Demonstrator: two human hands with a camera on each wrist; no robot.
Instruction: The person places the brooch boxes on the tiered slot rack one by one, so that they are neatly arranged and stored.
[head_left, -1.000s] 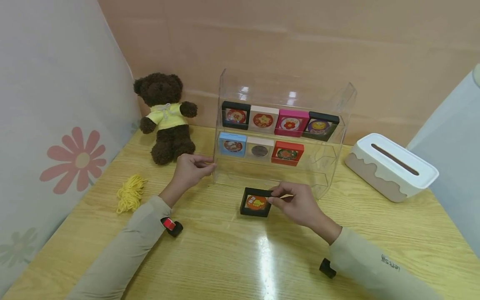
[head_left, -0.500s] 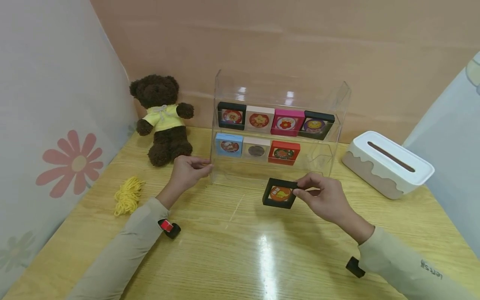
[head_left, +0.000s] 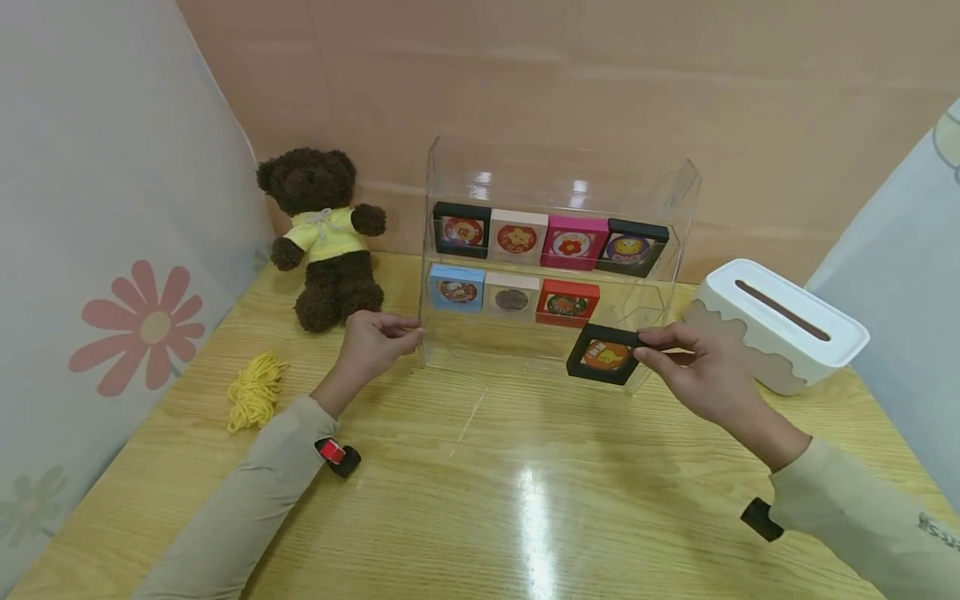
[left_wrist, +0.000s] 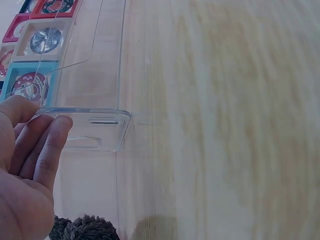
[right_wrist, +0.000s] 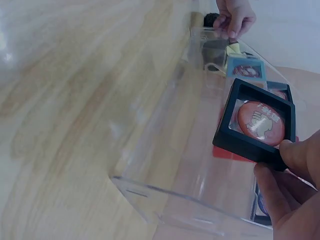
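My right hand (head_left: pixel 712 375) pinches a black square display frame (head_left: pixel 603 355) by its right edge, thumb on one side and fingers on the other. Inside the frame is an orange round badge with a yellow hand. It is held up, tilted, in front of the lower right of a clear acrylic rack (left_wrist: pixel 87 110). My left hand (head_left: pixel 375 343) pinches the rack's left side panel near the bottom. Several framed badges stand on the upper tier. On the tier below are a blue frame (head_left: pixel 457 289), a pale frame (head_left: pixel 512 294) and a red frame (head_left: pixel 567 302).
A brown teddy bear (head_left: pixel 330 233) in a yellow shirt sits left of the rack. Yellow yarn (head_left: pixel 257 392) lies on the wooden table (head_left: pixel 420 517) at the left. A white and beige tissue box (head_left: pixel 787 312) stands to the right, behind my right hand.
My right hand has carried the black frame rightward and up from low in front of the rack to its lower right. The left hand stays at the rack's side. The view shifted slightly.
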